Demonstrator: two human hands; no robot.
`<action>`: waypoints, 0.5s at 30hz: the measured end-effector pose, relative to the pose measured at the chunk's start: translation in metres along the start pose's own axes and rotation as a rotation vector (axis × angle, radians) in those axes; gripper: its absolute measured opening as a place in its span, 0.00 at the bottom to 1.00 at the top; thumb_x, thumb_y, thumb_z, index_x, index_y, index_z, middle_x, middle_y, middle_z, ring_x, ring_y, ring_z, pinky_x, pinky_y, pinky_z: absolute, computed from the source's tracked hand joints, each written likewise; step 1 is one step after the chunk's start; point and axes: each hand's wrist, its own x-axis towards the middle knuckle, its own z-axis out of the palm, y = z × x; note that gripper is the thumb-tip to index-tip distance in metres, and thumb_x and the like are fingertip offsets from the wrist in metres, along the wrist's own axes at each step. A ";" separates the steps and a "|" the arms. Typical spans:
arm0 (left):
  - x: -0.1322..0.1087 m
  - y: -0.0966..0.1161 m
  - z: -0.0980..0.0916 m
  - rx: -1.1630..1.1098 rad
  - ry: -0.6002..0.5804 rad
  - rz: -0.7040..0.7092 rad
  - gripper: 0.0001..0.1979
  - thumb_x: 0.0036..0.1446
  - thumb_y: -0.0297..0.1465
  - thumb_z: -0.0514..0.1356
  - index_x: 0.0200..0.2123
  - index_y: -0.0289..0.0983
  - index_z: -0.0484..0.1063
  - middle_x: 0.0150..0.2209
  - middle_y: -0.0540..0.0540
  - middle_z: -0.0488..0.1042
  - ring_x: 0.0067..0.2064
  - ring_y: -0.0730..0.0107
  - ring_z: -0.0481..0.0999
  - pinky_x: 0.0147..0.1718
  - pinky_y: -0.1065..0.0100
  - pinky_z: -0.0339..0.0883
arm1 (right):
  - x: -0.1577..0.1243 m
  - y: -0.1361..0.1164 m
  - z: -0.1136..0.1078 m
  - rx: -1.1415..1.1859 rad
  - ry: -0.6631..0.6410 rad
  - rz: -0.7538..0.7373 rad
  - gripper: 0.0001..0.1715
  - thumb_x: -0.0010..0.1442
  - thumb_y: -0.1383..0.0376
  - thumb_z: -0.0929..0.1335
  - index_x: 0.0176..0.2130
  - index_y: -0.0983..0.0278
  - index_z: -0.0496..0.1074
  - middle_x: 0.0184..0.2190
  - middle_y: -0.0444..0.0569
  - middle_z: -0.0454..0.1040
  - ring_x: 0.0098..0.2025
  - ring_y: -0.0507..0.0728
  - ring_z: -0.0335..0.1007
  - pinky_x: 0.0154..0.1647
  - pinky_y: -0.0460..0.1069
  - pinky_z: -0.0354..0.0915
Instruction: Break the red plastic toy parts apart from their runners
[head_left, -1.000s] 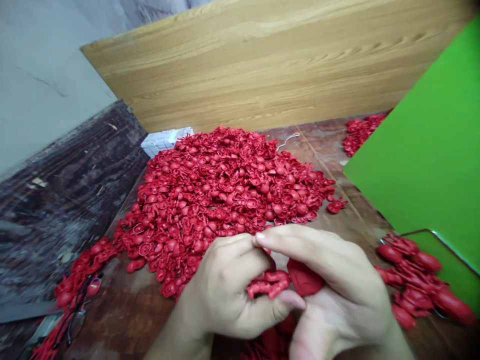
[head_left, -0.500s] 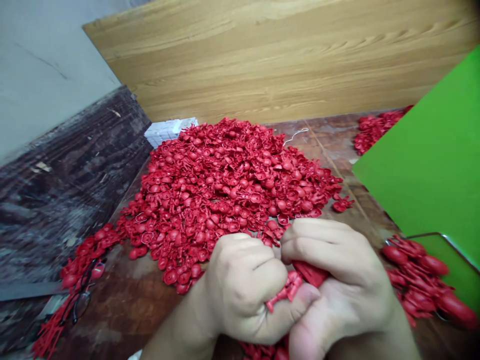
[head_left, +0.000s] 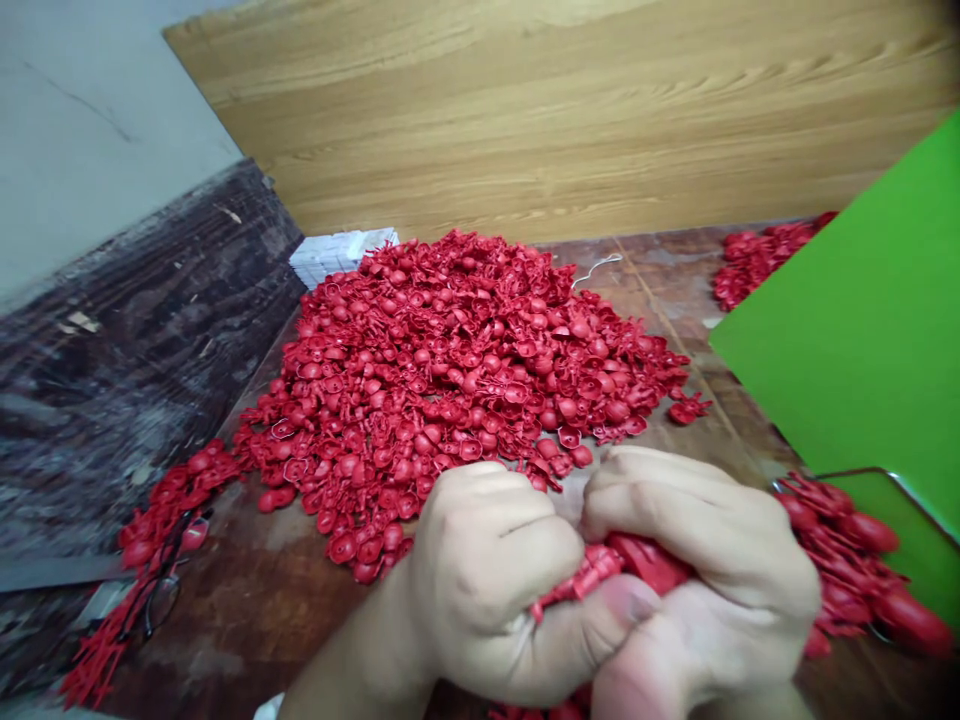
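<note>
One wood-grain panel (head_left: 525, 110) stands at the back, a green board (head_left: 847, 350) at right, a broad heap of red figures (head_left: 450, 380) before the panel. Nearer, the left hand (head_left: 495, 580) and right hand (head_left: 705, 570) meet, fingers curled tightly around a partly hidden red piece (head_left: 651, 562), left thumb beneath it.

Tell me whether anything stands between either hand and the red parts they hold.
Nothing visible does: the left hand and the right hand touch the red parts directly. The heap lies beyond both hands, not in between.
</note>
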 end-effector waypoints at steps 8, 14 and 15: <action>-0.004 -0.003 0.000 -0.265 0.224 -0.264 0.13 0.55 0.39 0.69 0.36 0.35 0.76 0.29 0.48 0.75 0.30 0.73 0.71 0.32 0.70 0.63 | -0.007 -0.010 -0.004 -0.113 0.093 0.039 0.16 0.57 0.52 0.75 0.41 0.58 0.75 0.29 0.49 0.73 0.31 0.59 0.73 0.29 0.53 0.69; -0.005 -0.005 0.000 -0.310 0.256 -0.256 0.14 0.51 0.39 0.72 0.35 0.35 0.77 0.28 0.48 0.76 0.29 0.74 0.72 0.32 0.71 0.65 | -0.012 -0.019 0.010 -0.082 0.288 0.161 0.12 0.62 0.53 0.71 0.37 0.58 0.75 0.32 0.50 0.71 0.32 0.60 0.72 0.30 0.55 0.68; -0.005 -0.005 0.000 -0.307 0.266 -0.267 0.15 0.51 0.39 0.72 0.35 0.35 0.77 0.28 0.48 0.76 0.30 0.73 0.72 0.32 0.71 0.65 | -0.012 -0.016 0.010 -0.063 0.273 0.128 0.13 0.65 0.53 0.68 0.37 0.59 0.75 0.32 0.50 0.71 0.32 0.60 0.72 0.30 0.55 0.68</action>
